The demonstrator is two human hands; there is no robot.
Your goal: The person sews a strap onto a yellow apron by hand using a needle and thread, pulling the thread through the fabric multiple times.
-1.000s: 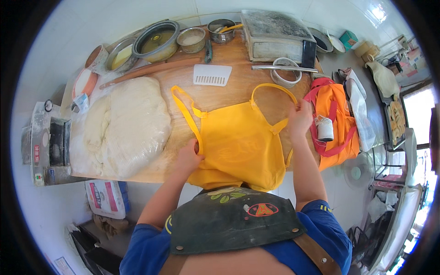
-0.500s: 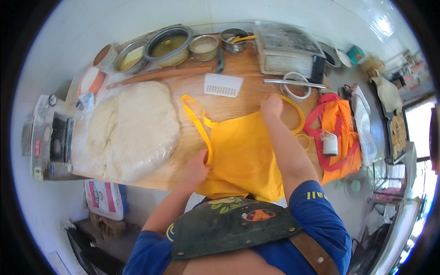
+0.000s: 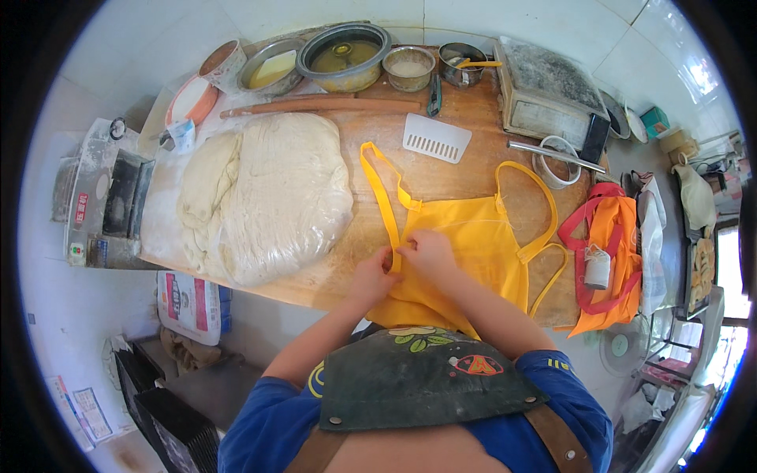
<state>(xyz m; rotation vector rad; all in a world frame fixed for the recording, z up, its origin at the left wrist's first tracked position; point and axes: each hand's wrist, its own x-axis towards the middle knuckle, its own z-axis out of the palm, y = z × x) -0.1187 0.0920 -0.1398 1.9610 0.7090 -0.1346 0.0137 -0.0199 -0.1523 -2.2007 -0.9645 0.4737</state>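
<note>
A yellow apron point(image 3: 473, 236) lies spread at the front of the wooden table, its straps looping out at the left and right. My left hand point(image 3: 374, 277) pinches the apron's left edge, where the left strap joins. Close beside it, my right hand point(image 3: 430, 254) reaches over the cloth with its fingertips closed on the same left edge. A large mound of dough point(image 3: 288, 193) under clear plastic wrap rests to the left of my hands. Beyond the apron lies a white slotted scraper point(image 3: 436, 138).
Along the back stand a large pot point(image 3: 344, 59), several bowls and a boxy scale point(image 3: 550, 88). A long rolling pin point(image 3: 323, 105) lies behind the dough. At the right are a roll of tape point(image 3: 557, 162) and an orange bag point(image 3: 611, 252) with red straps. A machine point(image 3: 106, 197) adjoins the left edge.
My right hand has let go of the apron's right side and come left, next to my left hand. The right strap now lies loose. The view has shifted.
</note>
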